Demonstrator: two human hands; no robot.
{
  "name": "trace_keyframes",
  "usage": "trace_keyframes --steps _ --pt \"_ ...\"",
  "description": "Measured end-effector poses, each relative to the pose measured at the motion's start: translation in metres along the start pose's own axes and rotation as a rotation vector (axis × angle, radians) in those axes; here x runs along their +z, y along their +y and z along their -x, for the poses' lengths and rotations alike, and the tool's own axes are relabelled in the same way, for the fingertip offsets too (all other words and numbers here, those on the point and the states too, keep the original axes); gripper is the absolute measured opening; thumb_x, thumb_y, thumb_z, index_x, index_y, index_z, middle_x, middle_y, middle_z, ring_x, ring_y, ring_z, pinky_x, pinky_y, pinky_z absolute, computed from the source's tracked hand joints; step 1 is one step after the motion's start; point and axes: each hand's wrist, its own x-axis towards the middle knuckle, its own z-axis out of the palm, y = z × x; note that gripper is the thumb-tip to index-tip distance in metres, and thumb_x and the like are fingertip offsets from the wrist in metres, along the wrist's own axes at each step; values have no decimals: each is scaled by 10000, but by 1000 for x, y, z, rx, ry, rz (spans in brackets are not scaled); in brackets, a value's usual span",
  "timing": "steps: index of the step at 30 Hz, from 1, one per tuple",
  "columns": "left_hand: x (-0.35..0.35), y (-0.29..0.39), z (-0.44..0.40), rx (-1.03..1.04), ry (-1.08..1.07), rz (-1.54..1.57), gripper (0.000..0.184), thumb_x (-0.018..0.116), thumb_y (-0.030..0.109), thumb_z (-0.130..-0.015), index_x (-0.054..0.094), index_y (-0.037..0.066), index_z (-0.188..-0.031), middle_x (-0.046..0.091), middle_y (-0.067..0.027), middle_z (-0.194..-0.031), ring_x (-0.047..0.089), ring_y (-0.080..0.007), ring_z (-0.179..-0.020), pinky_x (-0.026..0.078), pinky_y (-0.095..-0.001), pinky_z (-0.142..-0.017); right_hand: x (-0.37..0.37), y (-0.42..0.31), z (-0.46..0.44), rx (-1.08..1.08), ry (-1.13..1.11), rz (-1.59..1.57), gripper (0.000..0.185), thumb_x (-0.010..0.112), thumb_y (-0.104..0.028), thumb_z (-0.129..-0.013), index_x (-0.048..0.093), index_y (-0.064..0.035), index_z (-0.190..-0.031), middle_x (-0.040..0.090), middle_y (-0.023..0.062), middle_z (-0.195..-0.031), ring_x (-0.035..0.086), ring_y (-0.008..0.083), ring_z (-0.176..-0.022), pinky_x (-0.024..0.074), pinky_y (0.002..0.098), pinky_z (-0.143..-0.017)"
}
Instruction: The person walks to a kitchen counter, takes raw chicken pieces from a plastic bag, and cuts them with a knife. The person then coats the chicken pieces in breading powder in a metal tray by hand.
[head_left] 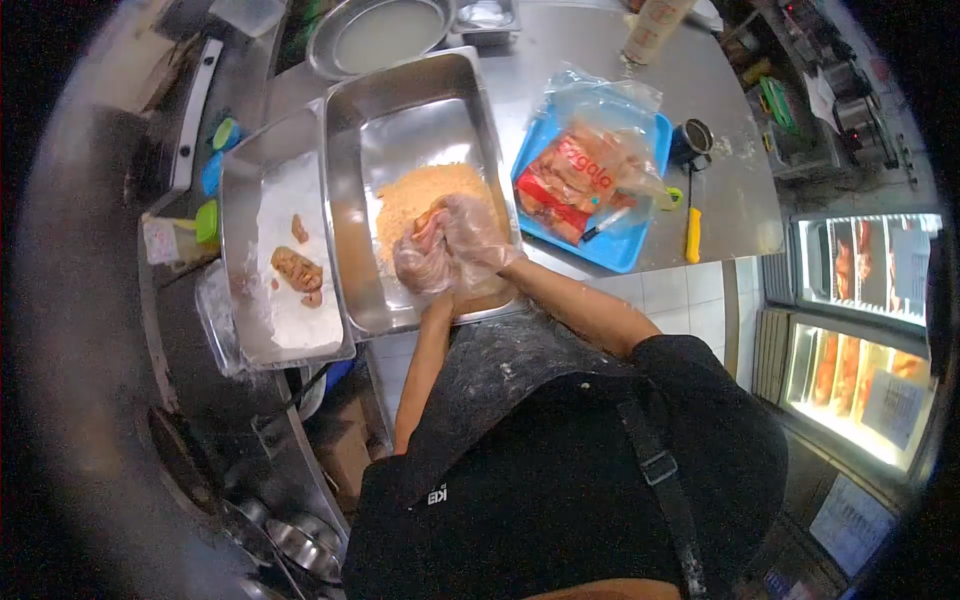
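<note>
Both hands wear clear plastic gloves and meet over a deep steel pan (pixel 352 290) that holds orange-beige crumbs (pixel 400 200). My left hand (pixel 424 262) is curled at the left, and my right hand (pixel 475 232) is curled against it. Between them shows a pinkish piece of meat (pixel 428 232), pressed by both hands just above the crumbs. Left of this pan stands a second steel pan (pixel 240 200) with white flour (pixel 300 335) and several coated pieces of meat (pixel 297 270) lying in it.
On the right, a blue tray (pixel 628 245) holds a plastic bag of meat (pixel 570 180). Near it are a yellow-handled tool (pixel 693 235) and a dark cup (pixel 692 140). A round pan of cloudy liquid (pixel 385 40) stands behind. A lit display cabinet (pixel 860 390) is at far right.
</note>
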Motion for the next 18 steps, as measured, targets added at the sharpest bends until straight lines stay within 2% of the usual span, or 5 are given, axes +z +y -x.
trace_keyframes --steps 2,5,9,13,18 --pt "8 -17 0 -151 -105 293 423 758 243 -666 604 -4 -973 617 -126 -800 599 -227 -712 473 -323 -636 -20 0 -10 -24 -62 233 221 534 -145 -815 603 25 -938 621 102 -781 592 170 -717 480 296 -663" --pt "-2 -20 -15 -358 -359 383 414 749 228 -678 615 1 -997 641 -114 -811 610 -214 -722 484 -304 -659 -93 -5 -20 120 -130 -201 260 542 -159 -780 625 18 -952 644 165 -918 617 261 -848 487 356 -760" --pt "-20 -48 -19 -326 -573 -150 449 656 394 -732 630 26 -989 647 -129 -865 615 -261 -763 487 -328 -701 -222 137 -42 -218 -97 1521 230 516 -324 -828 574 -128 -721 488 5 -664 466 153 -539 424 273 -472" --pt "-18 -61 -16 -281 -694 -243 658 517 549 -778 518 37 -1192 610 -208 -972 590 -355 -891 464 -431 -796 -286 218 -56 622 71 224 207 537 -242 -831 594 -51 -889 591 45 -829 541 138 -683 460 275 -582" --pt "-19 -42 -14 -285 -567 -170 611 474 414 -871 347 37 -1335 569 -233 -1044 576 -355 -907 462 -435 -784 -251 42 -69 419 -63 617 294 550 -363 -780 628 -170 -988 623 127 -992 592 275 -907 479 414 -732"
